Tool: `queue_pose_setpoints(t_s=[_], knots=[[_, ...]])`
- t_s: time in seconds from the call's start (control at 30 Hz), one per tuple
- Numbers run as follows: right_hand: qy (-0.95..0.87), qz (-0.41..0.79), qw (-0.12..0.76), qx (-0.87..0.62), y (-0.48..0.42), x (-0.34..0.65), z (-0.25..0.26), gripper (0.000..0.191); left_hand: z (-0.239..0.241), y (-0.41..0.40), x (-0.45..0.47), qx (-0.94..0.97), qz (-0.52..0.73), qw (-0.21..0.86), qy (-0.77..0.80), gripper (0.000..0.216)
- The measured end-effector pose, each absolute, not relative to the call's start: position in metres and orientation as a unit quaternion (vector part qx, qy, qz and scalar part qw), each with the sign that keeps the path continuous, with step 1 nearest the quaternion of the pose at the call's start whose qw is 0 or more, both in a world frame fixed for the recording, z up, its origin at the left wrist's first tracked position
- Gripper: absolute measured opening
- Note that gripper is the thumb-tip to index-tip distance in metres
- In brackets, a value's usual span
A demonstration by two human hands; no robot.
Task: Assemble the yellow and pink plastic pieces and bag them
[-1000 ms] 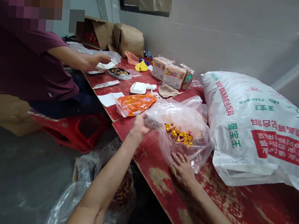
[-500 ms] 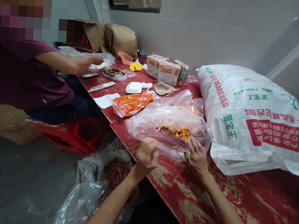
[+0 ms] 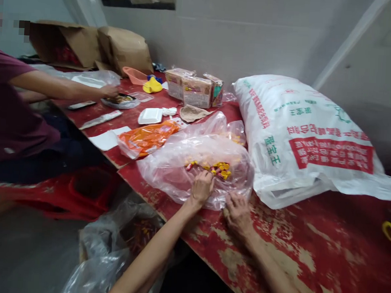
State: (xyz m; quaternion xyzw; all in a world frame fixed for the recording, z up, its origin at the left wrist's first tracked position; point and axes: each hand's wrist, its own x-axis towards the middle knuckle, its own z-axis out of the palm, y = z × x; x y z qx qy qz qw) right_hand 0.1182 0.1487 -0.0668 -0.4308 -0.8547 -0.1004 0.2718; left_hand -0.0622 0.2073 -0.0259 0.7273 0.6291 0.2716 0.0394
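Red bench: It is stretching beneath everything here (image 3: 352,227), its paint wearing off in patches; clock directions below are running from the clear bag's middle.
Co-worker: A person in a maroon shirt (image 3: 15,109) is sitting at ten o'clock, one arm reaching over the bench.
White sack: It is lying full between two and three o'clock (image 3: 303,122).
Clear bag: It is lying flat on the bench (image 3: 167,171), near the edge.
Wrapped packs: They are standing at twelve o'clock (image 3: 196,91).
Orange bag: It is lying crumpled at ten o'clock (image 3: 149,137).
Left hand: Its fingers are curling at six o'clock (image 3: 202,187), touching the clear bag beside the pieces; I cannot tell whether they are gripping.
Right hand: Its fingers are bending loosely over the near edge at four o'clock (image 3: 238,210); whether they are pinching film, I cannot tell.
Yellow-capped pieces: They are lying loose in the clear bag (image 3: 220,169), toward three o'clock.
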Motion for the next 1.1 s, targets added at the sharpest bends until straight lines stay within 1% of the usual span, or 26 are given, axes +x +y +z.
queue_pose_setpoints(t_s=[0.1,0.17,0.27,0.33,0.4,0.43,0.5,0.6,0.67,0.7,0.8,0.87,0.93,0.97,1.03,1.1], knots=[[-0.866,-0.067,0.309,-0.387,0.112,0.134,-0.053,0.04,-0.031,0.235,-0.046,0.709,0.291,0.068,0.639,0.019],[-0.857,-0.064,0.333,-0.388,0.098,0.16,-0.045,0.042,-0.038,0.251,-0.041,0.707,0.295,0.075,0.638,0.021],[-0.772,-0.092,0.391,-0.492,0.102,0.219,-0.035,0.038,-0.044,0.261,-0.044,0.682,0.322,0.08,0.652,0.017],[-0.696,-0.09,0.408,-0.584,0.122,0.261,-0.028,0.033,-0.044,0.255,-0.047,0.658,0.367,0.077,0.653,0.017],[-0.628,-0.065,0.383,-0.674,0.152,0.292,-0.021,0.033,-0.04,0.24,-0.047,0.636,0.437,0.083,0.63,0.018],[-0.595,-0.049,0.349,-0.723,0.168,0.302,-0.017,0.033,-0.037,0.23,-0.046,0.619,0.477,0.099,0.616,0.018],[-0.534,-0.026,0.288,-0.794,0.199,0.311,-0.009,0.033,-0.033,0.207,-0.041,0.557,0.547,0.184,0.597,0.018],[-0.485,-0.015,0.243,-0.84,0.231,0.306,-0.003,0.039,-0.029,0.168,-0.029,0.396,0.607,0.412,0.553,0.021],[-0.47,-0.014,0.208,-0.858,0.24,0.298,-0.005,0.044,-0.028,0.144,-0.021,0.279,0.605,0.553,0.5,0.025],[-0.467,-0.014,0.194,-0.863,0.241,0.294,-0.008,0.045,-0.028,0.132,-0.017,0.23,0.595,0.607,0.473,0.028],[-0.48,-0.056,0.194,-0.854,0.235,0.287,-0.021,0.048,-0.029,0.107,-0.01,0.127,0.564,0.715,0.393,0.03],[-0.519,-0.112,0.202,-0.823,0.231,0.285,-0.031,0.046,-0.03,0.097,-0.009,0.102,0.568,0.732,0.362,0.028],[-0.585,-0.14,0.201,-0.774,0.229,0.283,-0.04,0.034,-0.031,0.09,-0.01,0.103,0.582,0.718,0.367,0.029],[-0.615,-0.138,0.198,-0.751,0.228,0.281,-0.042,0.028,-0.032,0.087,-0.011,0.108,0.588,0.708,0.376,0.031],[-0.65,-0.128,0.198,-0.722,0.226,0.277,-0.044,0.024,-0.033,0.082,-0.013,0.117,0.592,0.696,0.389,0.037],[-0.633,-0.117,0.246,-0.725,0.217,0.273,-0.041,0.027,-0.035,0.078,-0.015,0.121,0.589,0.695,0.394,0.04]])
